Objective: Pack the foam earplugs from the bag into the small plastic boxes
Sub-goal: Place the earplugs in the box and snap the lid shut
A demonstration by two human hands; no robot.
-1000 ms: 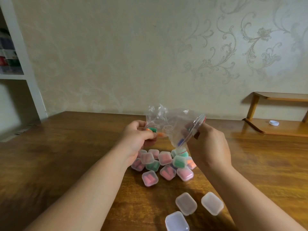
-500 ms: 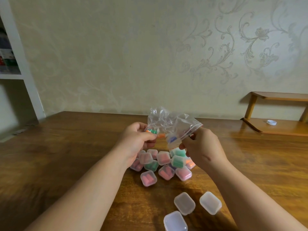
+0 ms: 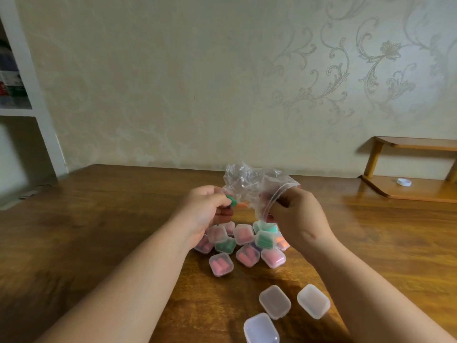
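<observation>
The job looked mostly done: a heap of filled boxes [image 3: 243, 243] lay on the surface [image 3: 99, 231], and three empty boxes [image 3: 274, 302] sat nearer the person. The bag [image 3: 257, 186], crumpled, clear and almost empty, hung just above the heap. The left hand [image 3: 205, 209] pinched a green earplug [image 3: 231, 201], and the right hand [image 3: 296, 216] gripped the bag's mouth.

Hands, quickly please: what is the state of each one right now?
Left hand: closed, pinching a green earplug beside the bag.
Right hand: closed, pinching the bag's zip edge.
</observation>
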